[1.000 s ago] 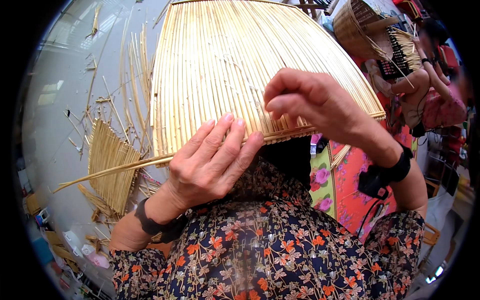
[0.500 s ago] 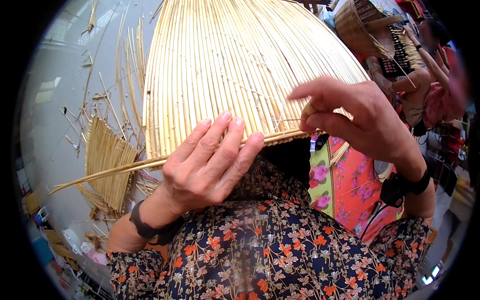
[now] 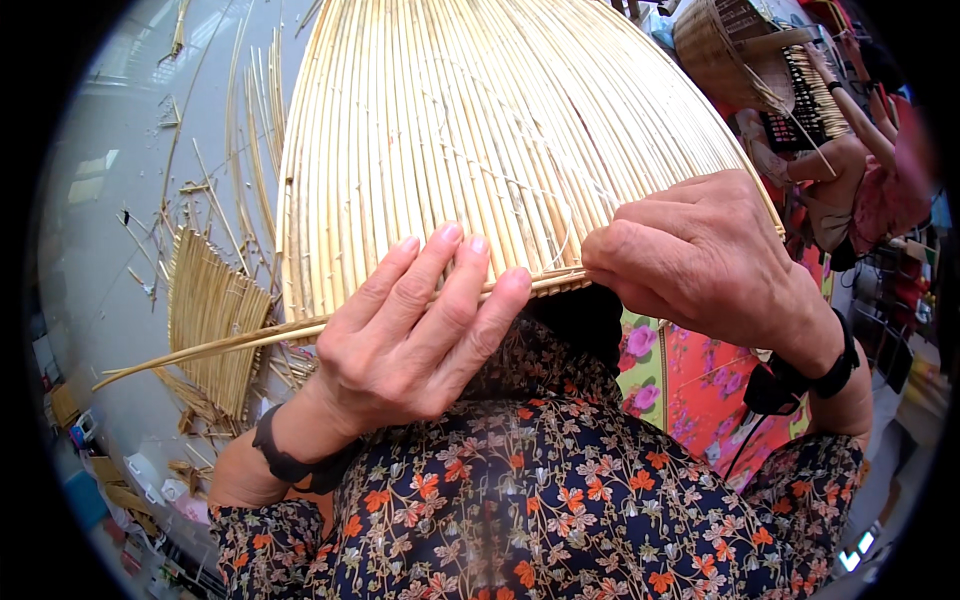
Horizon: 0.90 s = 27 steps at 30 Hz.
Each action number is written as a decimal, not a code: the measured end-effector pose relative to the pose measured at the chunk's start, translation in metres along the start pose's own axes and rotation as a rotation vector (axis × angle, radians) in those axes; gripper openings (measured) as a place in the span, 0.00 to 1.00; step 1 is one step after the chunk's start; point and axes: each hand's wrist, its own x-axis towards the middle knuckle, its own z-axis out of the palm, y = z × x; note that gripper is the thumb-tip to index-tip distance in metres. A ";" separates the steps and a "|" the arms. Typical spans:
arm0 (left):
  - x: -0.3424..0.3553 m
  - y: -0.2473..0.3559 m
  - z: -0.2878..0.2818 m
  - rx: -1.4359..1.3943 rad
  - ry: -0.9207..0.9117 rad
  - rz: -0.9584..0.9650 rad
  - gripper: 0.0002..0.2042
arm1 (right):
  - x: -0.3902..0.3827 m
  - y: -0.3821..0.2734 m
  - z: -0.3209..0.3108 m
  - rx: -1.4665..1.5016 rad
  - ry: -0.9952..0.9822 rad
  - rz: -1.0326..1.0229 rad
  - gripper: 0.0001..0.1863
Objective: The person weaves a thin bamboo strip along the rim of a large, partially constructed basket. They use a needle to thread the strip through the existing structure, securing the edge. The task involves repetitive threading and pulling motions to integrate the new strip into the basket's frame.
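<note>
While its fingers (image 3: 455, 275) lie spread and flat over the rim of the frame (image 3: 470, 130) at mid-picture, the left hand (image 3: 410, 340) presses there, a loose strip (image 3: 210, 347) running out toward the lower left. Just right of it, the right hand (image 3: 700, 255) curls its fingertips together, pinching the rim. Cane mats (image 3: 205, 320) lie on the floor (image 3: 100, 200) at left; a basket (image 3: 725, 45) sits upper right.

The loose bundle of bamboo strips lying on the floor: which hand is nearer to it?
Left. The left hand presses the woven frame's rim just right of the bundle; the right hand grips the rim farther right.
</note>
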 end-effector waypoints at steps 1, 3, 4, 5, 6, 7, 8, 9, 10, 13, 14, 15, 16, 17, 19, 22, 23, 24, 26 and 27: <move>0.000 0.000 0.000 -0.003 0.001 0.002 0.15 | 0.000 0.000 -0.001 0.001 -0.004 -0.005 0.10; -0.001 -0.001 -0.001 -0.010 0.004 0.007 0.15 | 0.000 -0.002 -0.005 0.001 -0.012 -0.014 0.11; -0.002 0.000 -0.001 -0.009 0.002 0.003 0.15 | 0.001 0.000 -0.006 0.010 -0.017 -0.028 0.12; -0.003 0.000 -0.001 -0.008 0.001 0.000 0.15 | 0.001 0.001 -0.007 0.019 -0.022 -0.041 0.13; -0.004 0.001 -0.001 -0.007 -0.001 -0.004 0.15 | 0.002 0.002 -0.007 0.028 -0.027 -0.055 0.14; -0.003 0.000 -0.001 -0.009 0.002 -0.005 0.15 | 0.002 0.002 -0.008 0.031 -0.034 -0.059 0.14; -0.003 0.000 -0.001 -0.010 0.005 -0.007 0.15 | 0.003 0.003 -0.009 0.034 -0.040 -0.064 0.15; -0.003 0.000 0.000 -0.010 0.007 -0.008 0.15 | 0.003 0.003 -0.010 0.037 -0.046 -0.069 0.16; -0.004 0.000 0.000 -0.009 0.011 -0.007 0.15 | 0.004 0.003 -0.009 0.037 -0.047 -0.071 0.16; -0.004 0.000 0.002 -0.007 0.017 -0.007 0.15 | 0.006 0.005 -0.008 0.043 -0.050 -0.079 0.16; -0.004 0.000 0.002 -0.008 0.016 -0.008 0.15 | 0.007 0.006 -0.008 0.050 -0.050 -0.083 0.15; -0.004 0.000 0.002 -0.008 0.015 -0.010 0.15 | 0.009 0.006 -0.007 0.055 -0.046 -0.087 0.15; -0.004 0.000 0.002 -0.011 0.013 -0.006 0.15 | 0.009 0.006 -0.008 0.058 -0.043 -0.084 0.15; -0.003 -0.001 0.002 -0.015 0.012 -0.003 0.15 | 0.009 0.006 -0.007 0.058 -0.035 -0.081 0.15; -0.002 -0.001 0.001 -0.019 0.006 -0.001 0.15 | 0.010 0.006 -0.008 0.055 -0.035 -0.083 0.14; -0.001 0.000 0.000 -0.022 -0.001 -0.004 0.15 | 0.011 0.006 -0.010 0.051 -0.052 -0.095 0.15; -0.001 0.000 -0.001 -0.024 0.002 -0.004 0.15 | 0.012 0.005 -0.011 0.053 -0.053 -0.096 0.15; -0.001 0.000 -0.001 -0.026 0.004 -0.004 0.15 | 0.013 0.004 -0.011 0.054 -0.054 -0.096 0.15; -0.002 0.001 -0.002 -0.022 0.000 -0.005 0.15 | 0.017 0.005 -0.013 0.066 -0.066 -0.120 0.13; -0.002 0.001 -0.002 -0.020 -0.003 -0.006 0.15 | 0.019 0.004 -0.015 0.057 -0.078 -0.133 0.11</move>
